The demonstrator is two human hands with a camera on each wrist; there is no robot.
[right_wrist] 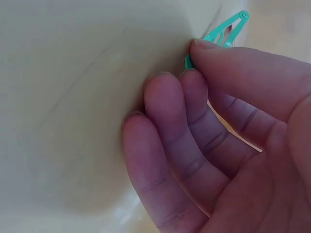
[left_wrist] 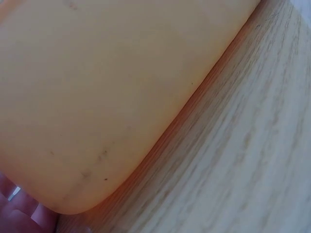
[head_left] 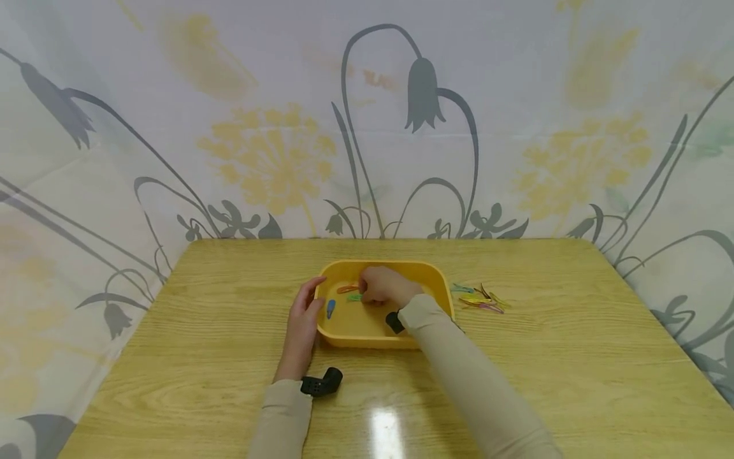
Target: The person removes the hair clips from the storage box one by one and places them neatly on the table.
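While the right hand point(head_left: 383, 287) reaches down into a yellow plastic tray point(head_left: 438, 277), its thumb and fingers point(right_wrist: 167, 111) are curled together and pinch the rounded end of a green snap hair clip point(right_wrist: 224, 30). The right wrist view shows this closely — the clip's narrow tip points away from the fingertips, and the clip lies low against the tray's pale inner surface. From the head camera the same green clip point(head_left: 353, 297) peeks out just left of the hand, on the tray floor.

2 more clips lie inside the tray: an orange clip point(head_left: 346, 289) just above the green one, and a blue clip point(head_left: 331, 308) nearer the left wall, apart from the others.

The left hand point(head_left: 302, 325) rests on the table point(head_left: 573, 357) against the tray's left outer wall, fingers fairly straight and thumb up at the rim, steadying rather than gripping it. The left wrist view shows little more than that yellow wall point(left_wrist: 107, 87) meeting the wood grain, with fingertips at the lower left corner.

Outside the tray, just beside its right wall, a small pile of coloured clips point(head_left: 482, 298) lies on the light wooden table — green, yellow, pink and dark ones overlapping. Both arms wear beige sleeves with a black wrist camera point(head_left: 322, 382) strapped on. Behind the table hangs a pale floral cloth point(head_left: 367, 115).
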